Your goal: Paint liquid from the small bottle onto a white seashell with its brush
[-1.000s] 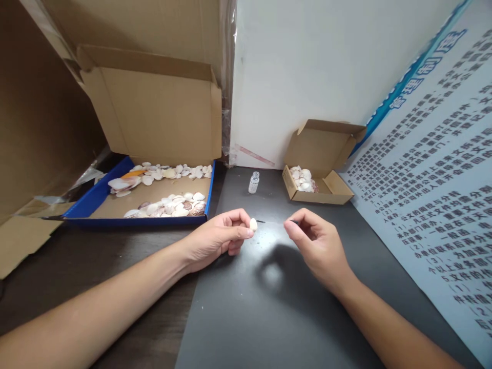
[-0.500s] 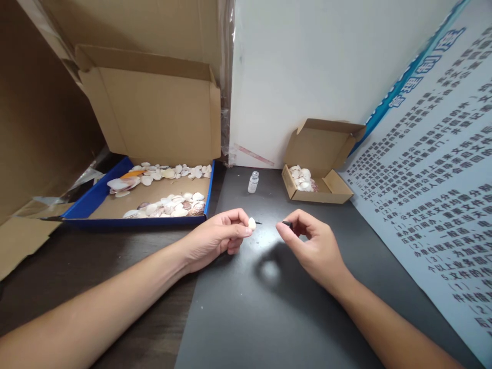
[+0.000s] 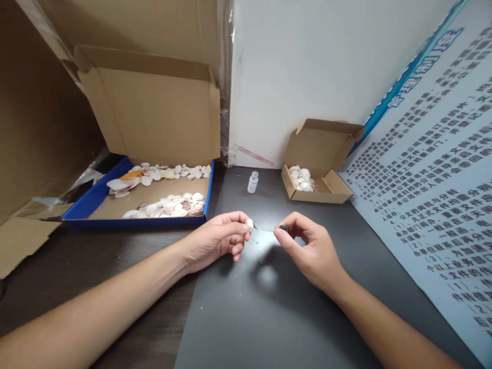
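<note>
Dark matte tabletop (image 3: 269, 318) runs up to a white wall, with a printed blue-and-white poster (image 3: 434, 169) leaning at the right. Over it, the left hand (image 3: 219, 238) pinches a small pale shell (image 3: 250, 224) between thumb and fingertips, while the right hand (image 3: 307, 248) grips a thin black-handled tool (image 3: 283, 228) whose fine tip reaches toward the shell. Behind them stand a small clear vial (image 3: 252, 182), a little cardboard box of shells (image 3: 319, 177) and a blue-edged tray of shells (image 3: 96, 197).
</note>
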`<state>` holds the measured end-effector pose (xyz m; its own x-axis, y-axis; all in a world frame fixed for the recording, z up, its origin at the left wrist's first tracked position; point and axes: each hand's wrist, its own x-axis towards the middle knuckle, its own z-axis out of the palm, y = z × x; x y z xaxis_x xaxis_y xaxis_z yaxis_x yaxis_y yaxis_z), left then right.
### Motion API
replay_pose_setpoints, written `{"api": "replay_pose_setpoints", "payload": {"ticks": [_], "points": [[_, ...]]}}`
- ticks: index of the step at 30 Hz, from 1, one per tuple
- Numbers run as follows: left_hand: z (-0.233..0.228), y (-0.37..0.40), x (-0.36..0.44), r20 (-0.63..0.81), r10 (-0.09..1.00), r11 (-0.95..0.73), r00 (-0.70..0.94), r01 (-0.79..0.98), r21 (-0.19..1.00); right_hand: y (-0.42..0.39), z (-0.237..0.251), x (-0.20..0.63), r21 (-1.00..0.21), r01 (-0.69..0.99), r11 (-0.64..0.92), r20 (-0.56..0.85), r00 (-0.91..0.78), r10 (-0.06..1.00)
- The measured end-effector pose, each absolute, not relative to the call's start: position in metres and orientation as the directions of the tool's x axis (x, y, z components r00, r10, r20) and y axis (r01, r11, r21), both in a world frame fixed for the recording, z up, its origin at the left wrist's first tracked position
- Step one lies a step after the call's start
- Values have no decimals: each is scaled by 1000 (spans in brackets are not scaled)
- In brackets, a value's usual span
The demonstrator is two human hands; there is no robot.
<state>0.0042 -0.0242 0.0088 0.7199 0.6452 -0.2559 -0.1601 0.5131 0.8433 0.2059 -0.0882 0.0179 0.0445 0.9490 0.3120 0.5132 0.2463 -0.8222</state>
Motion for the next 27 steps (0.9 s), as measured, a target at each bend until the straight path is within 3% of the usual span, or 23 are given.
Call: {"api": "replay_pose_setpoints", "payload": {"ticks": [13, 22, 27], "points": [[9, -24, 4, -221, 655, 502, 723, -197, 842, -92, 17, 208, -815, 498, 295, 366, 49, 929], [10, -24, 3, -211, 643, 520, 737, -217, 826, -88, 17, 209, -831, 513, 218, 326, 129, 937], [10, -24, 3, -218, 639, 527, 738, -212, 823, -87, 17, 207, -841, 482, 245, 317, 73, 945]]}}
